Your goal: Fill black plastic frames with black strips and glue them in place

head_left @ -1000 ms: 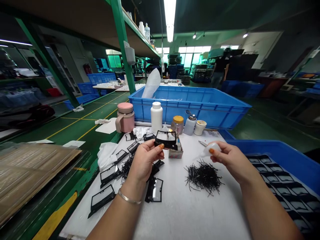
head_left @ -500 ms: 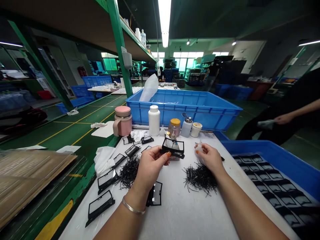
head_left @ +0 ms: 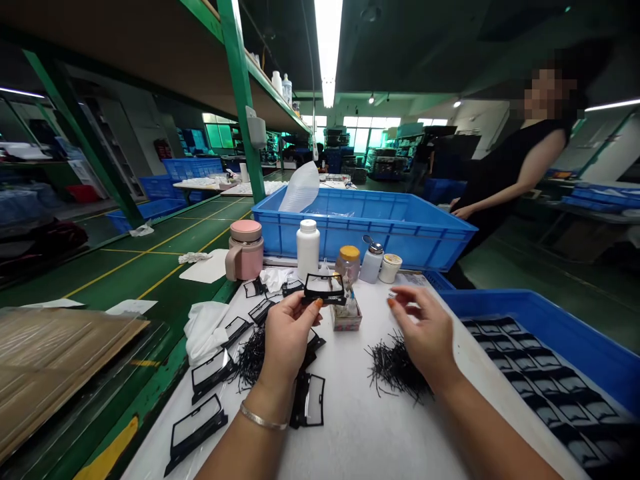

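Note:
My left hand (head_left: pixel 287 330) pinches a black rectangular frame with a clear window (head_left: pixel 324 289), held up over the white table (head_left: pixel 360 427). My right hand (head_left: pixel 423 330) hovers to its right with fingers spread and nothing in it. It hangs just above a heap of thin black pins (head_left: pixel 395 368). A small open box (head_left: pixel 347 315) stands between my hands. More black frames (head_left: pixel 213 369) and a second heap of pins (head_left: pixel 250 350) lie by my left wrist.
Behind the box stand a pink mug (head_left: pixel 245 249), a white bottle (head_left: pixel 307 249), a yellow-lidded jar (head_left: pixel 349 263) and a pump bottle (head_left: pixel 373 259). A large blue crate (head_left: pixel 370 223) is beyond; another blue bin (head_left: pixel 550 353) holds several frames. A person in black (head_left: pixel 510 173) stands at right.
My right hand let go of the small white thing it held and opened over the pins. The left hand raised the frame slightly. A person has walked into view at the right.

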The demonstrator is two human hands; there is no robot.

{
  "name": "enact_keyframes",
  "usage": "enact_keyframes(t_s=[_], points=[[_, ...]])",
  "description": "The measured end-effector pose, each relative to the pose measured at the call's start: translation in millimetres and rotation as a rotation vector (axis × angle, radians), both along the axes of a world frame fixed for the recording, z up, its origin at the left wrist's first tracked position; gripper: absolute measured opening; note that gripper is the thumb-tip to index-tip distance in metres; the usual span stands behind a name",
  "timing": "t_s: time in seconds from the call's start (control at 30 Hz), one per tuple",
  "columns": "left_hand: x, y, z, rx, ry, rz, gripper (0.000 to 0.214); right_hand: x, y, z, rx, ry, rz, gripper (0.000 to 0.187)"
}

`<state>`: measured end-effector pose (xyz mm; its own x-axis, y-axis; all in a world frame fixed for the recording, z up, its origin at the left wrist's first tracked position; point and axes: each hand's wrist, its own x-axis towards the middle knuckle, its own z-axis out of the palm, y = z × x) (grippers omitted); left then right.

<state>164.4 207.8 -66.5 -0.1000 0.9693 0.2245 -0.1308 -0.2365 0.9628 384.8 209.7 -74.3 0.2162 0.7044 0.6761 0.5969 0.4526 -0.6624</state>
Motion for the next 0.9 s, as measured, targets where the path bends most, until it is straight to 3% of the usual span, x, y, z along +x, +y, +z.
enact_keyframes(t_s=[0.1, 0.23, 0.4, 0.6, 0.9], points=[[-2.4, 3.0, -2.7, 0.002, -0.015, 0.028, 0.02, -24.0, 8.8, 10.5, -0.24, -0.093, 0.195, 0.027], [-2.7, 3.6, -2.8, 0.01, -0.004, 0.02, 0.019, -45.1, 23.9, 12.8, -0.38, -0.177, 0.249, 0.02], [-2.1, 3.2, -0.6, -0.01, 0.028, 0.011, 0.019, -47.5, 21.8, 5.6, -0.221, -0.101, 0.208, 0.018], [0.1, 3.0, -3.9, -0.008, 0.06, -0.018, 0.019, -35.4, 9.6, 0.4, -0.141, 0.102, 0.129, 0.02], [6.5, -1.4, -1.5, -0.031, 0.132, -0.069, 0.019, -10.2, -4.5, 18.0, 0.157, 0.535, 0.065, 0.015]])
